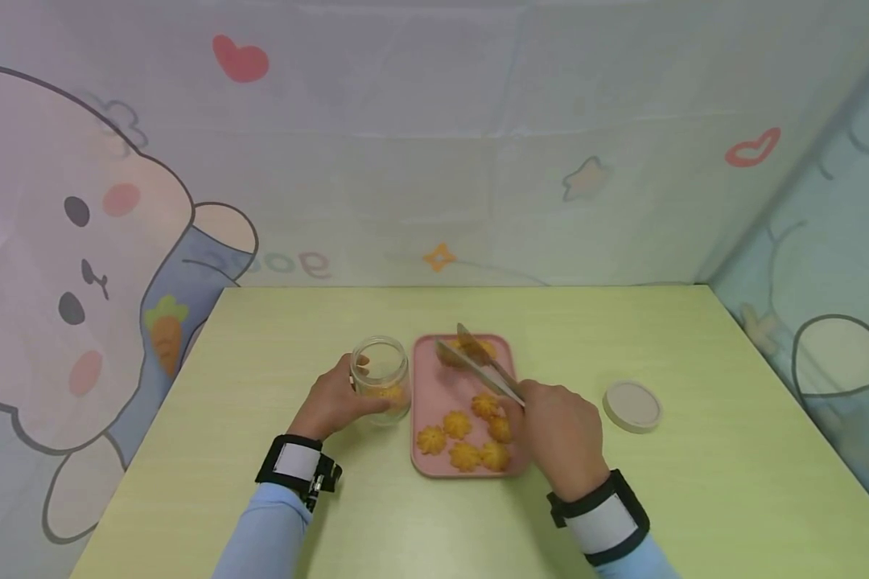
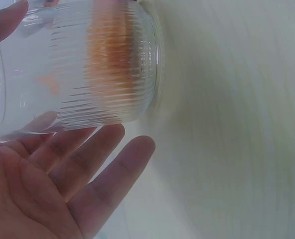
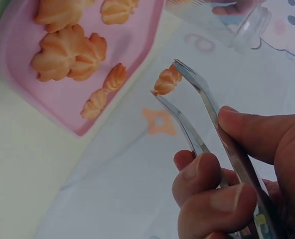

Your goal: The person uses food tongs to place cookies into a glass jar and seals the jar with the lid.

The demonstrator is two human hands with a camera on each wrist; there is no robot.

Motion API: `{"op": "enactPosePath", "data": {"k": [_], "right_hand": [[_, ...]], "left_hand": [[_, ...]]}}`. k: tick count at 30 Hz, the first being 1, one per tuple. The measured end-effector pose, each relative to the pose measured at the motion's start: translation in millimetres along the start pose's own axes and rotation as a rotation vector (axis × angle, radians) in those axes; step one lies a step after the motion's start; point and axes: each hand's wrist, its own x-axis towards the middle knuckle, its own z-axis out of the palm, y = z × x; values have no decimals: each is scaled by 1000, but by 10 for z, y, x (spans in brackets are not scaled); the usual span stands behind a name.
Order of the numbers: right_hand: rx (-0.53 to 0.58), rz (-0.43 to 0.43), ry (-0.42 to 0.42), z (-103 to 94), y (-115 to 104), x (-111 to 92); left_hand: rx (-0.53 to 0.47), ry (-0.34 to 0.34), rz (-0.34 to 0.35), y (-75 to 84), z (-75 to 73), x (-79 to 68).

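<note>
My left hand grips a clear glass jar left of the tray, thumb on the near side and fingers round the far side. Through the jar's ribbed wall in the left wrist view, orange-yellow cookies show near its base. In my right hand is a pair of metal tongs, pinched between thumb and fingers. One flower-shaped cookie sits between the tong tips, raised over the far end of the pink tray. Several more cookies lie on the tray's near half.
A round whitish lid lies on the pale yellow table, right of my right hand. Behind the table hangs a cloth backdrop with cartoon prints. Cookies also lie at the tray's far end, below the tongs.
</note>
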Motion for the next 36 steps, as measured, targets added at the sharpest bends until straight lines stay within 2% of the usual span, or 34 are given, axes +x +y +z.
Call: {"op": "enactPosePath", "data": {"k": [8, 14, 21, 27, 36], "right_hand": [[1, -46, 73, -96, -42, 2], [-3, -76, 117, -230, -157, -3], [26, -88, 74, -348, -364, 5], [33, -168, 111, -343, -509, 21], [42, -173, 54, -316, -615, 62]], "left_hand": [[1, -2, -5, -15, 11, 15], [2, -1, -6, -21, 14, 28], [-4, -8, -10, -33, 23, 30], [-11, -13, -17, -8, 11, 15], [-4, -13, -6, 4, -6, 3]]}}
